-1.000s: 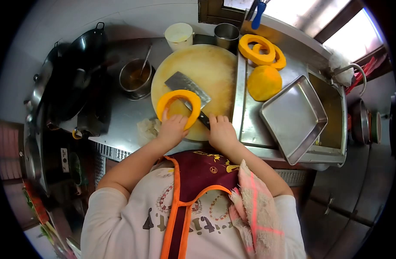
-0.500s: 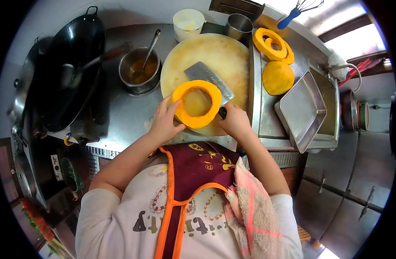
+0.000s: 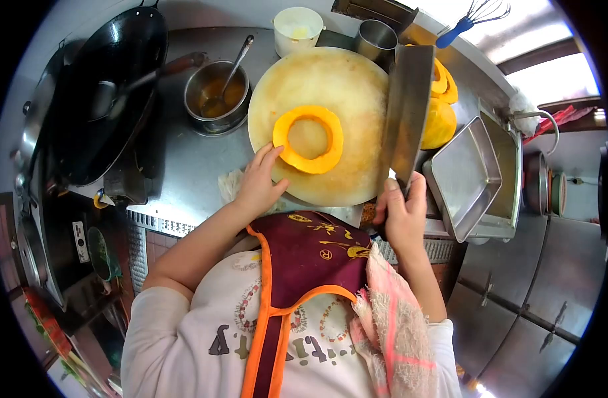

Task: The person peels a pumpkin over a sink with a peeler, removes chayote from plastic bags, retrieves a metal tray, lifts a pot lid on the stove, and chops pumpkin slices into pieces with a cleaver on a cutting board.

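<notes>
A yellow-orange pumpkin ring [image 3: 308,165] lies flat on the round cutting board [image 3: 357,93]. At its lower left edge is my left hand [image 3: 257,184], fingertips at the rind and thumb spread apart, not gripped round it. My right hand [image 3: 405,212] is closed on the handle of a cleaver [image 3: 411,99]. The wide blade is raised over the board's right edge, pointing away from me, and partly hides more pumpkin pieces [image 3: 439,126] behind it.
Left of the board stands a metal pot [image 3: 214,119] of brown liquid with a spoon. A black wok [image 3: 118,79] is farther left. Behind are a white tub [image 3: 296,33] and a metal cup [image 3: 375,41]. A metal tray [image 3: 462,179] rests by the sink at right.
My right hand has lifted the cleaver off the board and swung it to the right. The pumpkin ring, held up before, now lies on the board, and my left hand has loosened.
</notes>
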`<act>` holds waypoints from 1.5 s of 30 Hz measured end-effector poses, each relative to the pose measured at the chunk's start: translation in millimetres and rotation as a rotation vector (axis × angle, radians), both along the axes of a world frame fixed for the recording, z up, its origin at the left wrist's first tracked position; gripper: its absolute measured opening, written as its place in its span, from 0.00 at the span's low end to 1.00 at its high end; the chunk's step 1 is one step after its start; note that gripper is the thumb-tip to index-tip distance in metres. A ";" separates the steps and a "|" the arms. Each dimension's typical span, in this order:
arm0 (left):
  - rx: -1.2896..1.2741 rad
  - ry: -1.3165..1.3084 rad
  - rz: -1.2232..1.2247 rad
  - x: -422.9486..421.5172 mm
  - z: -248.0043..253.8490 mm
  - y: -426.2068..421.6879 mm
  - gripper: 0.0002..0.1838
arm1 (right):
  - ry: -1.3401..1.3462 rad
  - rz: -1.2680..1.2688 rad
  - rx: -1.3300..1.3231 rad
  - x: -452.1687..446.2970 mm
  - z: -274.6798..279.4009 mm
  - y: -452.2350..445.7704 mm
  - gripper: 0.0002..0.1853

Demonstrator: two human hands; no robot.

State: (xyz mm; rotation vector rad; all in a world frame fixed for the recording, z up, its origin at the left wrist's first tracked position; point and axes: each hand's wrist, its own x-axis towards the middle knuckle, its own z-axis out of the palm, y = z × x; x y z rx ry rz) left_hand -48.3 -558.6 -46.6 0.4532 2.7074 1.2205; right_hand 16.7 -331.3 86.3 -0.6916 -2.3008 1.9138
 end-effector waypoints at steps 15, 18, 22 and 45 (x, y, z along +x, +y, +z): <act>0.212 0.016 0.118 -26.6 15.2 -3.5 0.24 | -0.263 0.548 0.544 -27.2 -48.9 -34.3 0.15; 0.211 0.189 0.160 -59.0 27.0 11.0 0.21 | -0.332 0.587 0.558 -33.6 -32.1 -41.8 0.16; 0.164 0.282 0.132 -102.3 58.6 47.5 0.19 | -0.308 0.593 0.579 -32.8 -37.3 -47.9 0.13; -0.309 0.141 0.143 -152.9 17.9 100.2 0.18 | -0.300 0.499 0.622 -42.2 -92.6 -61.6 0.14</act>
